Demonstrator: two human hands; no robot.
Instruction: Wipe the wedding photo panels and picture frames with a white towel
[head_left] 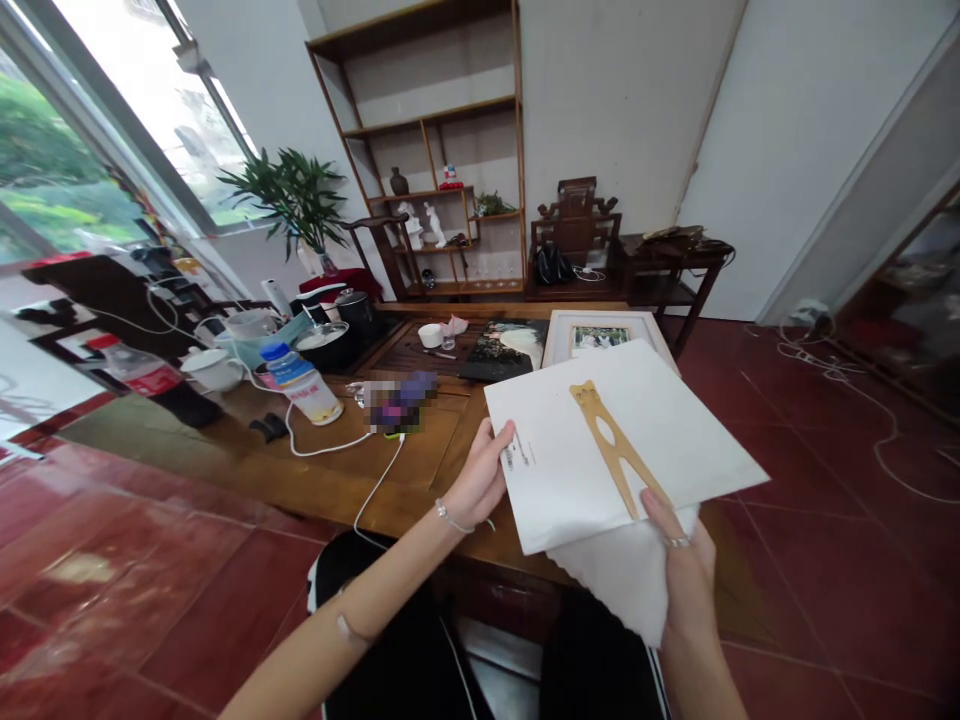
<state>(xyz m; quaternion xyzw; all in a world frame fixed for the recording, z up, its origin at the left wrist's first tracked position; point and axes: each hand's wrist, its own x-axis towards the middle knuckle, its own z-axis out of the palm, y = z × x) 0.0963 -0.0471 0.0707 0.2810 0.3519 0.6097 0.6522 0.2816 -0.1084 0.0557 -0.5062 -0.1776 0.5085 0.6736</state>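
A white picture-frame backing board (705, 430), with a tan wooden easel stand (616, 452) fixed on its face, is held tilted above the table's near edge. My left hand (487, 475) grips its left edge, thumb on top beside small printed marks. At the lower right edge, my right hand (686, 560) is closed on the board, thumb pressing near the stand's foot. A white cloth (622, 580) hangs beneath the board from my right hand. Just behind lies a white-framed photo (559, 335), partly covered by the board. The board's underside is hidden.
The wooden table (442, 480) carries a cola bottle (154, 380), a blue-capped bottle (300, 383), white cables, a dark pot (322, 350) and a black tray (506, 350). Beyond stand a shelf (427, 110) and a wooden chair (576, 230).
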